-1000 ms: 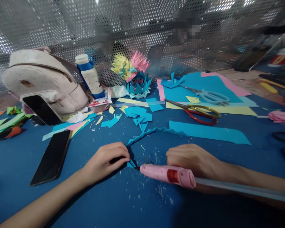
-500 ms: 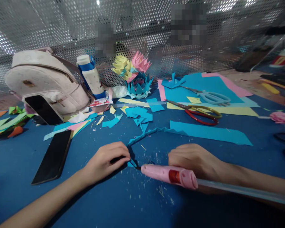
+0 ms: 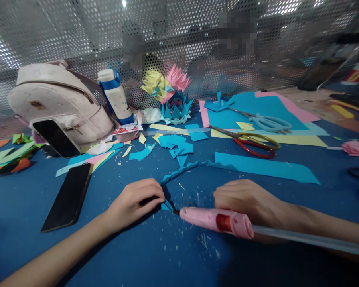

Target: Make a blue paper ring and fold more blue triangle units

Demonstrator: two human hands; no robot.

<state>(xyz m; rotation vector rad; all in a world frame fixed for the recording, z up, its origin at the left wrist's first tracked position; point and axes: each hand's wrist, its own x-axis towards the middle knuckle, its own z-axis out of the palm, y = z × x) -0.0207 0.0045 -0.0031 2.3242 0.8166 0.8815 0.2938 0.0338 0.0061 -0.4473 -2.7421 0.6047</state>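
My left hand (image 3: 143,200) pinches one end of a folded blue paper strip (image 3: 184,169) against the blue table. The strip's zigzag edge runs back and to the right from my fingers. In my right hand (image 3: 247,201) is a pink hot glue gun (image 3: 211,220), with its grip hidden behind the body. A clear glue stick (image 3: 305,239) sticks out of its rear end toward the right. The gun's dark nozzle points left, at the blue paper tip just beside my left fingertips; whether it touches is hard to tell.
Red-and-yellow-handled scissors (image 3: 251,143) and light blue scissors (image 3: 267,120) lie on coloured sheets at the back right. Paper flowers (image 3: 176,105), a bottle (image 3: 113,95) and a backpack (image 3: 55,101) stand against the perforated metal screen. A black phone (image 3: 68,197) lies left of my arm.
The glue gun and my right hand have shifted slightly to the right. My left hand stays pinched on the strip's end.
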